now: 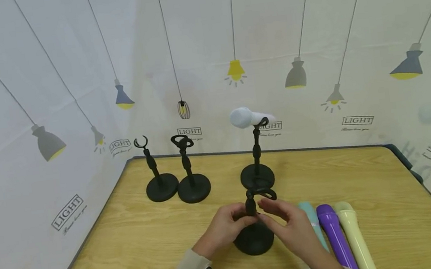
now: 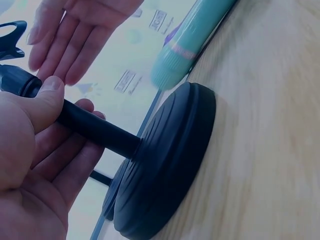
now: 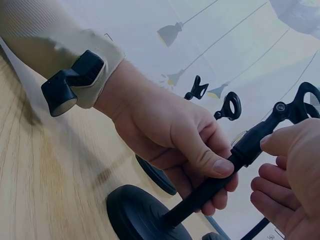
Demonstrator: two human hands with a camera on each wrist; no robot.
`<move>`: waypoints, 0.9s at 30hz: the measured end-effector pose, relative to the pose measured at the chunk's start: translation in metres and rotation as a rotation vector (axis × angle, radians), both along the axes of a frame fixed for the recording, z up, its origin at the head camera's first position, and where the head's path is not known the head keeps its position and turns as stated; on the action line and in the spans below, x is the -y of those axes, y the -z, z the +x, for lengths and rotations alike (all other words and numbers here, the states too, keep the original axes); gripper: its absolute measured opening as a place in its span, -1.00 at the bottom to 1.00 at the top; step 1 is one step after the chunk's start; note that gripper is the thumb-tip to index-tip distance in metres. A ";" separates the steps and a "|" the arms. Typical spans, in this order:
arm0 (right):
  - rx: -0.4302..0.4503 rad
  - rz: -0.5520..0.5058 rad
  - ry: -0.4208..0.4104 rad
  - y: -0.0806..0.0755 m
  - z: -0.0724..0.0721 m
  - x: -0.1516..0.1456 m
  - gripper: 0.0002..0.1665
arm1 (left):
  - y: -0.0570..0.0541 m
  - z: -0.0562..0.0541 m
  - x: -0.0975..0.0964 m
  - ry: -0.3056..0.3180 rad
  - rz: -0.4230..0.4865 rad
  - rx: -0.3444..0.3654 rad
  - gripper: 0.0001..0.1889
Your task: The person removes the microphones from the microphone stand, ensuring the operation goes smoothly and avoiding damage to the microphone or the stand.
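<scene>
A black desktop microphone stand [image 1: 254,241] with a round base and a looped clip on top stands before me. My left hand [image 1: 224,228] grips its pole just under the collar, thumb on the near side and fingers behind, in the right wrist view. My right hand [image 3: 295,170] is at the upper section below the clip [image 3: 300,102]; its thumb tip lies against the black collar. The other fingers of that hand are straight and loose in the left wrist view, apart from the pole. The base [image 2: 167,160] is on the wooden table [image 2: 270,150].
Teal [image 1: 309,212], purple [image 1: 334,232] and cream [image 1: 355,236] microphones lie side by side at the right. Behind, one stand [image 1: 256,152] carries a white microphone [image 1: 242,117]. Two bare stands [image 1: 160,186] [image 1: 192,186] are at back left, near the printed wall.
</scene>
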State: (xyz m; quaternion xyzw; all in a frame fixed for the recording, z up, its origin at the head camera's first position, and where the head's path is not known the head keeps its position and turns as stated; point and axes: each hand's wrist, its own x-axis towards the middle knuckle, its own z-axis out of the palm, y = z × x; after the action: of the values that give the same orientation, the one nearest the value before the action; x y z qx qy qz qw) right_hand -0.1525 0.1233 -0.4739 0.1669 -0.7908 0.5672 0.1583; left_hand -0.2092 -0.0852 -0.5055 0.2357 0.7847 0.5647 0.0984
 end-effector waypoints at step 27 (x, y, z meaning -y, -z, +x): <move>0.159 -0.008 -0.100 0.000 -0.020 0.055 -0.66 | -0.002 -0.006 0.107 -0.334 0.007 0.055 -0.79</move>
State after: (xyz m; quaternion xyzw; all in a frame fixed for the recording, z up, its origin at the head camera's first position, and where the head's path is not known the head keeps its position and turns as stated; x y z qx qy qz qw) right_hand -0.1726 0.0680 -0.4737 0.1598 -0.7894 0.5890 0.0672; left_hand -0.2149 -0.1923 -0.5034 0.0868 0.8082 0.5820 0.0237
